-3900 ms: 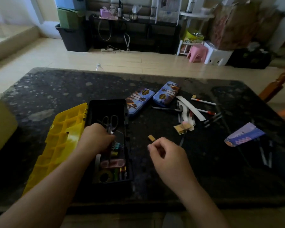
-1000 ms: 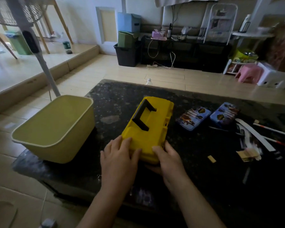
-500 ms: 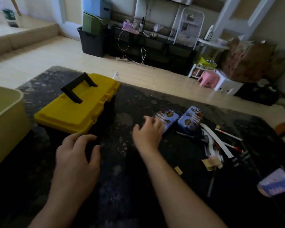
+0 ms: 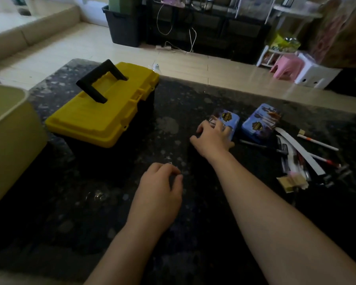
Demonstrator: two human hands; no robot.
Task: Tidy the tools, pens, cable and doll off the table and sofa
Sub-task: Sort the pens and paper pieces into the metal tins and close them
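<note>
Two blue printed pencil tins lie side by side on the dark speckled stone table point(image 4: 193, 95), their gold badges point(image 4: 226, 115) too blurred to read; the right hand point(image 4: 212, 138) curls its fingers over the near end of the left tin point(image 4: 230, 120). The left hand point(image 4: 158, 188) hovers loosely curled, empty, right of the closed yellow plastic toolbox point(image 4: 105, 116); loose pens point(image 4: 318, 142) lie beyond the right tin point(image 4: 259, 125).

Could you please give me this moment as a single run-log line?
right hand: on left blue tin, grip unclear | left hand: loosely curled, empty | toolbox: closed | pens: loose on table
</note>
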